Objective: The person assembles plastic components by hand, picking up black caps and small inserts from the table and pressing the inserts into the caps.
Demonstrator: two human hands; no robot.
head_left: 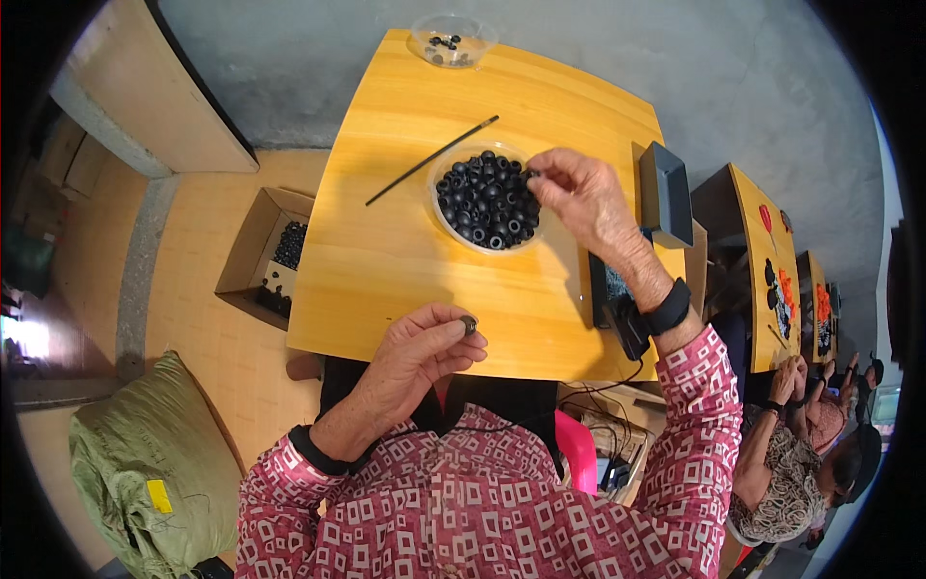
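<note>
Between the thumb and forefinger of my left hand (422,349) is a small black ring-shaped piece (469,325), held over the near edge of the table. A clear round bowl (436,214) full of black ball-shaped pieces (485,193), some with a visible hole, stands at the table's middle. At the bowl's right rim, my right hand (585,193) is closed in a pinch, with a dark piece (532,177) at its fingertips. A thin black stick (431,161) lies slantwise to the left of the bowl.
Another clear bowl (453,60) with a few black pieces stands at the table's far edge. A dark grey bin (667,193) and a black device (622,314) with a cable sit on the right. Below left are a cardboard box (246,261) and a green sack (154,463). Other people (786,463) sit at right.
</note>
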